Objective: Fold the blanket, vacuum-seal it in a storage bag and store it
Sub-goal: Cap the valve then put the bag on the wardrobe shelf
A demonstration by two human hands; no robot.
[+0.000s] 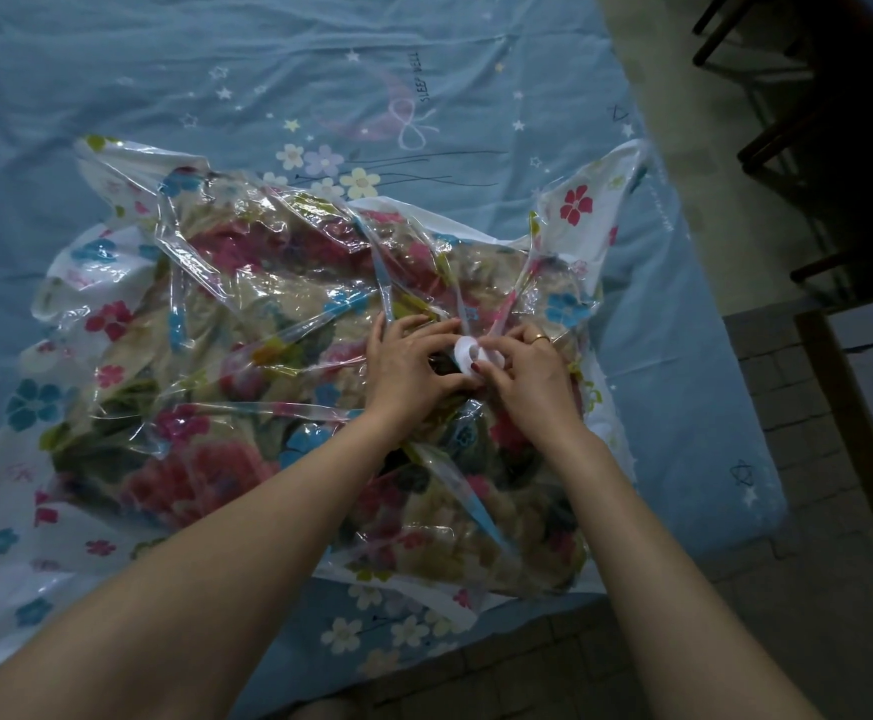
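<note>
Open blue bed sheet [268,70] across the far side and far left, flat and free for reaching. Crumpled storage bag [226,324] filling the middle and near left, both hands [413,361] meeting on its white valve [468,353]. Dark chair legs [767,122] crowding the far right, a wooden frame [855,423] blocking the right; bare tiled floor [554,662] near.

Count: one storage bag [128,283], clear with flower print; one folded floral blanket [268,324] inside it; one white valve [468,351]; two hands, left hand [413,363] and right hand [528,374]; one ring [541,338]; one blue bedsheet [216,70].
</note>
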